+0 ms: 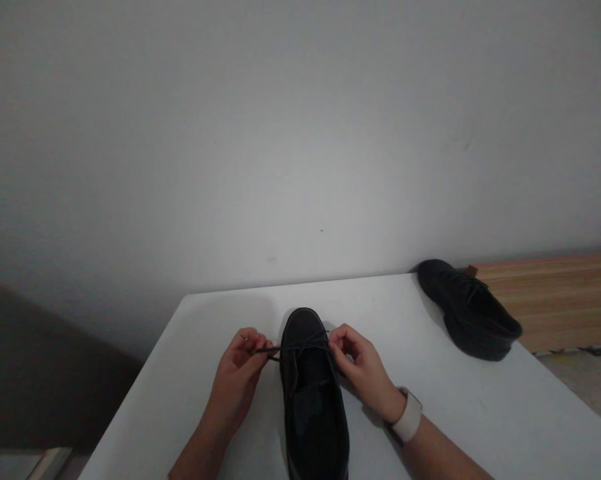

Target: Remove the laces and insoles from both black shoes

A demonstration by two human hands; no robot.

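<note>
A black lace-up shoe [304, 325] stands on the white table with its toe pointing away from me. To its left, my left hand [243, 360] pinches a dark shoelace [268, 350] that stretches across to the eyelets. On the other side my right hand [355, 357] has thumb and forefinger pinched together on the lace close to the shoe's upper. Between the two hands the laces cross over the shoe's front. The lace in my right fingers is mostly hidden.
A second black shoe [465, 310] sits at the table's right edge, near the wall. The white table [220, 313] meets a plain grey wall [300, 167] at the back. Beyond the right edge lies a wooden slatted surface [565, 300].
</note>
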